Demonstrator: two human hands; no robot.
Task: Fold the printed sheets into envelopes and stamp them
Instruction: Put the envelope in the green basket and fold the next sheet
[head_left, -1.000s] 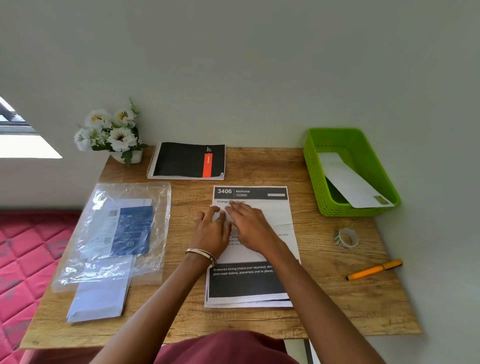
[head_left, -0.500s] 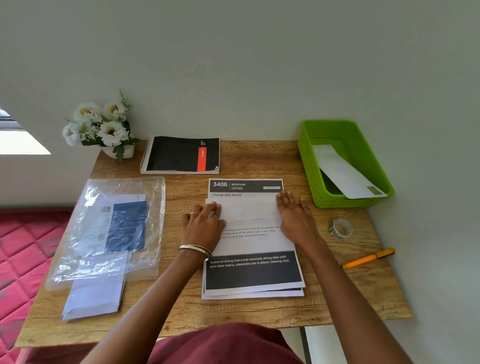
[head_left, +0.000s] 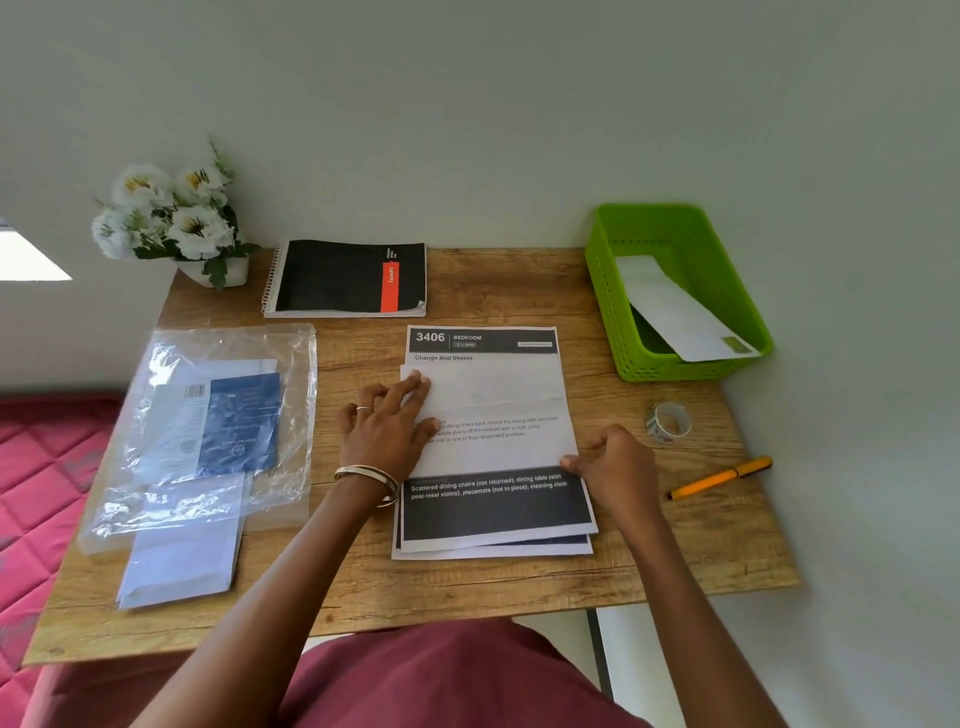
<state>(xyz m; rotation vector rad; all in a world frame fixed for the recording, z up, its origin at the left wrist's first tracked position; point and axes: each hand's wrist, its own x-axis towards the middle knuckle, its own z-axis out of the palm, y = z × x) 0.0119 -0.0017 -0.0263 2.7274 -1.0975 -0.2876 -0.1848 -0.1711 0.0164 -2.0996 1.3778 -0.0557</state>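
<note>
At frame centre, the folded sheet (head_left: 491, 415) lies on the printed stack (head_left: 496, 514), long axis left-right. Left hand (head_left: 387, 431) presses flat-fingered; right hand (head_left: 610, 465) pinches its lower-right corner.

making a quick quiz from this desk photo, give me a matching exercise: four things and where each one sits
Things:
1 notebook
2 pen
3 white envelope
4 flowers

Places:
A in the green basket
B far left corner of the desk
C right edge of the desk, nearer than the tape roll
D against the wall, right of the flowers

Pairs: 1-D, 2-C, 3-A, 4-B
</note>
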